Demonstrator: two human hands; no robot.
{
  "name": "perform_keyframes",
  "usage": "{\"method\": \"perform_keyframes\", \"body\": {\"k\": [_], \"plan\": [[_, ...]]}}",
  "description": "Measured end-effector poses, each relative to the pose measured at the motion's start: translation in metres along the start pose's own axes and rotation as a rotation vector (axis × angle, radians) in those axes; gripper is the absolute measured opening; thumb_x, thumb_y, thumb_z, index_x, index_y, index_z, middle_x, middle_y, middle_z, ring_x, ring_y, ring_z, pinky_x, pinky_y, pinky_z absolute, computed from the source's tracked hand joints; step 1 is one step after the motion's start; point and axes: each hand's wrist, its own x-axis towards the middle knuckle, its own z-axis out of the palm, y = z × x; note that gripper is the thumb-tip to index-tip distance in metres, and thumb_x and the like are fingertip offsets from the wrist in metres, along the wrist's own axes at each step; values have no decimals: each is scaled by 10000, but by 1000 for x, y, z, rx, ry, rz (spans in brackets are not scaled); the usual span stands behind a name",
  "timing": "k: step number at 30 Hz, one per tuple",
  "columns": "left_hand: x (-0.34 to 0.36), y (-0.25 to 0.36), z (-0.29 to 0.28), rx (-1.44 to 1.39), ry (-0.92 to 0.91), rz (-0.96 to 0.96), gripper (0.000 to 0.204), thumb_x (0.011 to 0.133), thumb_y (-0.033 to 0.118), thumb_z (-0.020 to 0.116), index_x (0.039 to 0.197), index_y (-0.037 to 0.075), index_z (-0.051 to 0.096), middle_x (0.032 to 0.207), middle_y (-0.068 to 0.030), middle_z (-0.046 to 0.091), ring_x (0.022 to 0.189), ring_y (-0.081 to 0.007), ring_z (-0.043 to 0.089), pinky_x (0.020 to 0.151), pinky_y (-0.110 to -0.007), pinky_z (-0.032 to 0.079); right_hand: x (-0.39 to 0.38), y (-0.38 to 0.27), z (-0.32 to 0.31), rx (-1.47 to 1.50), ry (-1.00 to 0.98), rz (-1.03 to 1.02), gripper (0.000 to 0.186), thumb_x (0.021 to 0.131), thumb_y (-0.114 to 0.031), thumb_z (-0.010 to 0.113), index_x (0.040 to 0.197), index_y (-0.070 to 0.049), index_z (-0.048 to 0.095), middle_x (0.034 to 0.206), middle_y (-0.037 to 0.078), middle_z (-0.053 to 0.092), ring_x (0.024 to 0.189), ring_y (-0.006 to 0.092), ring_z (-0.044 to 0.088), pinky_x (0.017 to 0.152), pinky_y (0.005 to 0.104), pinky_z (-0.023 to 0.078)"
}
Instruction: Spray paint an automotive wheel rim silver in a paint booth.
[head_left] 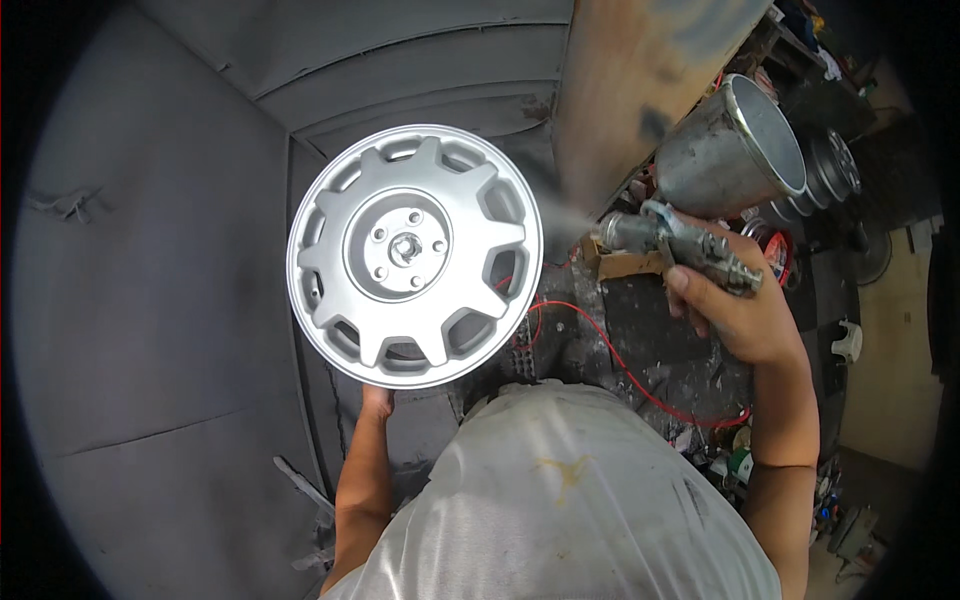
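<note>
Right hand (738,305) clasping grey metal spray gun (700,251) | left hand (378,400): we can't tell | we'd sweep round silver metal wheel (408,250) evenly

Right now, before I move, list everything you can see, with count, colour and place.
Wheel: one, silver, left of centre
Spray gun: one, dark grey, right of the wheel
Spray mist: one plume, whitish, between them
Cup: one, grey, above the spray gun
Box: one, brown, below the nozzle
Hose: red, on the floor; count unclear
Board: one, tan with grey patches, top centre
Wall panels: several, grey, left and top
Floor: one, dark, centre right
Small clutter: uncountable, mixed colours, right edge
Shirt: one, pale grey, bottom
Hands: two, bare; left mostly behind the wheel, right gripping the gun
</note>
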Motion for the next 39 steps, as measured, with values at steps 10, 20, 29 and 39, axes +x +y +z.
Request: {"method": "perform_keyframes", "body": {"k": [10,20,29,39], "plan": [[-32,-63,53,-373,63,-182,413,1021,426,441,1257,106,553,1124,-58,612,996,-244,619,911,-430,532,16,-1,102,23,-59,-18,483,943,-159,689,1369,34,567,898,27,657,718,56,569,612,211,466],[-22,-46,-6,-287,96,-181,365,1031,401,431,1196,112,582,1037,-61,647,865,-205,603,695,-329,492,24,3,145,-178,121,-1,490,958,-141,670,1389,46,533,981,54,647,757,79,563,685,241,484],[-1,-53,-91,-568,214,67,516,1033,412,439,1427,82,484,1386,-86,580,1259,-263,574,1068,-449,476,-27,-7,210,7,-159,68,523,933,-180,698,1374,55,544,987,71,682,784,79,597,702,244,485],[-45,-70,-70,-652,194,-280,408,1021,471,392,1185,138,559,1065,-84,593,883,-266,560,730,-406,495,-20,0,261,-97,22,51,475,948,-123,669,1379,38,549,937,25,641,738,70,548,669,233,471]]}}
